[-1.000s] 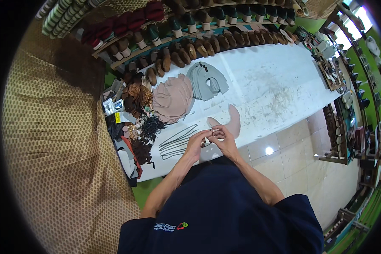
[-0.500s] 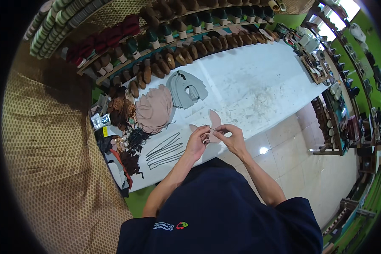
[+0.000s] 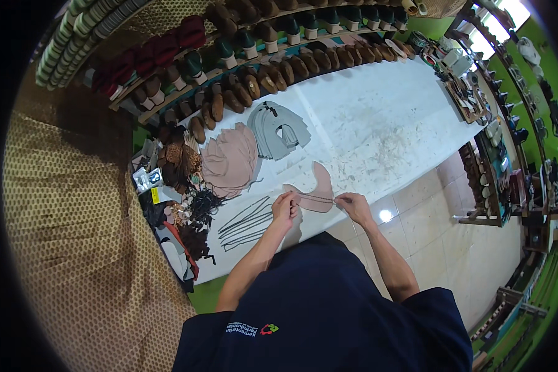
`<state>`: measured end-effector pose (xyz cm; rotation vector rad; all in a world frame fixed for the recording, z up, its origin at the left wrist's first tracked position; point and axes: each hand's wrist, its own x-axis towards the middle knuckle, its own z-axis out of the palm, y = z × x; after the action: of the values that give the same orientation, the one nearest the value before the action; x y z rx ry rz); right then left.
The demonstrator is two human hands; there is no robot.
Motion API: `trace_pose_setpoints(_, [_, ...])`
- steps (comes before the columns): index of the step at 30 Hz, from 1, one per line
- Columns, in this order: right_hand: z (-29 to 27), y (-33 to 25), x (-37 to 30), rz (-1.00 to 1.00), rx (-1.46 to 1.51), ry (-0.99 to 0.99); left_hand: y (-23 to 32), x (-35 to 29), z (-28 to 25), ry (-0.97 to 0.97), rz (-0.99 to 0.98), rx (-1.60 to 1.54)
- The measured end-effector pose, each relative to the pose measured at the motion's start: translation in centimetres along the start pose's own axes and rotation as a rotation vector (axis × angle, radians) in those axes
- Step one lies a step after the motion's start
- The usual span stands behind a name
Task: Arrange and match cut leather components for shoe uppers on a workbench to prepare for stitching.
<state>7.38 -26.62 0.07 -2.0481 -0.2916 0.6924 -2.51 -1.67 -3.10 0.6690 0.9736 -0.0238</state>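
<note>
A thin dark cord (image 3: 317, 198) runs nearly straight between the two hands, a little above the near edge of the table; it seems to be doubled, though the strands are too fine to be sure. The left hand (image 3: 285, 208) is closed, thumb and fingers pinched on one end of it. The right hand (image 3: 354, 207) pinches the other end between thumb and fingertips, its remaining fingers curled. The hands stand apart, with the cord as the only link between them.

Behind and beneath the cord lies a curved pink piece (image 3: 322, 180) — a single one, flat on the white table (image 3: 353, 118). To the left of the left hand, several more dark cords (image 3: 245, 228) lie side by side in a loose row. Farther back sits a heap of pink pieces (image 3: 230, 160), with a fanned stack of grey pieces (image 3: 268, 130) just to its right.

The left end of the table is crowded with dark scraps (image 3: 199, 239) and small odds and ends. Brown wooden shoe forms (image 3: 273, 79) line the back edge, below shelves of shoes — green and dark red among them. A tiled floor (image 3: 415, 245) shows at the right.
</note>
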Motion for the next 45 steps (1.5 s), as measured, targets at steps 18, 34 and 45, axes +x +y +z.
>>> trace_pose_setpoints(18, [10.1,-6.1,5.7,-0.409,-0.201,0.054,2.8,-0.6,-0.1,0.074,-0.022,0.083])
trace_pose_setpoints(34, [10.3,-7.3,9.5,-0.533,-0.37,0.008,0.8,-1.1,-2.4,0.365,0.912,1.634])
trace_pose_setpoints(45, [10.7,-7.0,10.6,-0.512,-0.407,-0.052,0.5,-0.5,-2.2,0.348,0.841,1.621])
